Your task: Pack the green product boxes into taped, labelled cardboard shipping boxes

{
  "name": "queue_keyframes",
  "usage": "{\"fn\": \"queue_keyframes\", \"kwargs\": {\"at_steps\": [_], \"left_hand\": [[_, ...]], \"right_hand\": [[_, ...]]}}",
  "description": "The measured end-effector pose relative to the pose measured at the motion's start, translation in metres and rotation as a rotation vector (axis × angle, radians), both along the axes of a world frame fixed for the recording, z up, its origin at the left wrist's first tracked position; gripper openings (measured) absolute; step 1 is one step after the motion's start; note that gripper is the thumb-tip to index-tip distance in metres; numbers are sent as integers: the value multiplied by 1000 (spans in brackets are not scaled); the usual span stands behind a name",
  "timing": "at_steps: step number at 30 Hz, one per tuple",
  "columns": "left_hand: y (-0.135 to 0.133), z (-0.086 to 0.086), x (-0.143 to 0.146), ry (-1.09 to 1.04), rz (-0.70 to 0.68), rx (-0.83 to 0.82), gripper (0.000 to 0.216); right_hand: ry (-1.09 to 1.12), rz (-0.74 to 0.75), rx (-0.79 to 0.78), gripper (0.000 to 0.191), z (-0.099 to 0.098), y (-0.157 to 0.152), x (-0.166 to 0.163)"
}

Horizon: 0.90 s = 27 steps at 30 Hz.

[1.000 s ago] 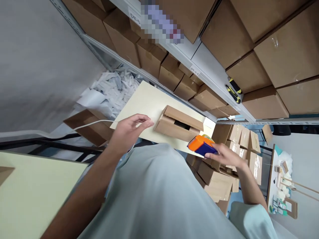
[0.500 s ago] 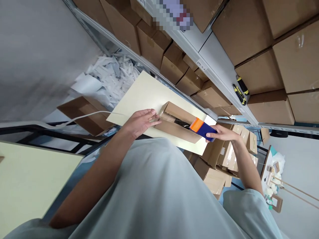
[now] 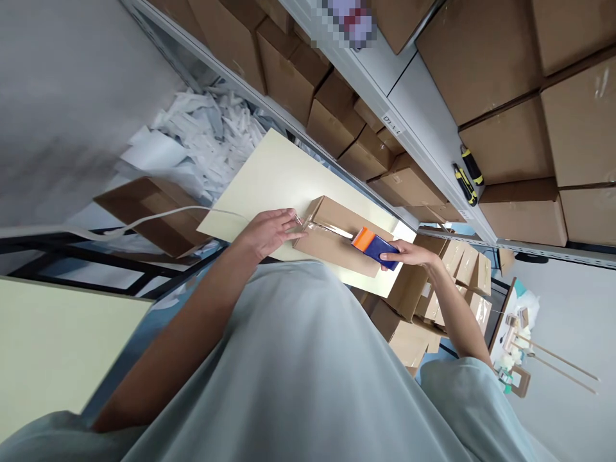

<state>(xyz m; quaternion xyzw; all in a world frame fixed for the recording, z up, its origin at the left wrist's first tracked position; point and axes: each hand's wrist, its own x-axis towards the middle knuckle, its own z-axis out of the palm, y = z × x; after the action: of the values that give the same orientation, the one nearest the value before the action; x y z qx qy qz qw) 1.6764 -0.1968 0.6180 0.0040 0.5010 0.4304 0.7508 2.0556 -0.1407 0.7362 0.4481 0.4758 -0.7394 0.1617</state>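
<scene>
A long cardboard box [image 3: 332, 247] lies on a cream tabletop [image 3: 255, 173] in front of me. Shiny clear packing tape [image 3: 327, 228] runs along its top seam. My right hand [image 3: 407, 252] grips a blue and orange tape dispenser [image 3: 378, 247] over the right part of the box. At the box's left end is my left hand [image 3: 272, 232], its fingers stretched out and apart. A bit of clear film glints beside those fingertips; whether they touch it I cannot tell.
Shelving with many cartons [image 3: 486, 58] rises beyond the table, with two yellow-black utility knives [image 3: 464, 185] on a ledge. White paper scraps [image 3: 206, 141] and an open carton [image 3: 149, 215] lie to the left. Stacked cartons [image 3: 414, 340] stand to the right. A white cable [image 3: 158, 221] reaches the tabletop.
My right hand has moved the tape dispenser left along the box. The strip on the seam, dark before, now looks bright and shiny. My left hand stays at the left end.
</scene>
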Motion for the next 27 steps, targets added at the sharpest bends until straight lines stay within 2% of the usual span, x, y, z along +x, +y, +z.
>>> {"fn": "queue_keyframes", "kwargs": {"at_steps": [3,6,12,16,22,25,27], "left_hand": [[0,-7,-3,35,-28,-13,24],[-4,-17,-4,150,-46,3,24],[-5,-52,3,427,-58,-10,30],[-1,-69,22,486,-113,-45,32],[-8,-75,42,583,-158,-1,42],[-12,-70,39,749,-163,25,65],[-13,-63,39,897,-194,93,61]], "right_hand": [[-2,30,-6,58,-16,1,-2],[-8,31,-10,58,-25,0,-5],[-1,8,-44,57,-27,-2,-9],[-12,-2,-19,60,-29,-7,-8],[-1,3,42,62,-33,-20,-6],[31,4,68,63,-36,-25,-4],[43,3,85,63,-37,-27,-2]]}}
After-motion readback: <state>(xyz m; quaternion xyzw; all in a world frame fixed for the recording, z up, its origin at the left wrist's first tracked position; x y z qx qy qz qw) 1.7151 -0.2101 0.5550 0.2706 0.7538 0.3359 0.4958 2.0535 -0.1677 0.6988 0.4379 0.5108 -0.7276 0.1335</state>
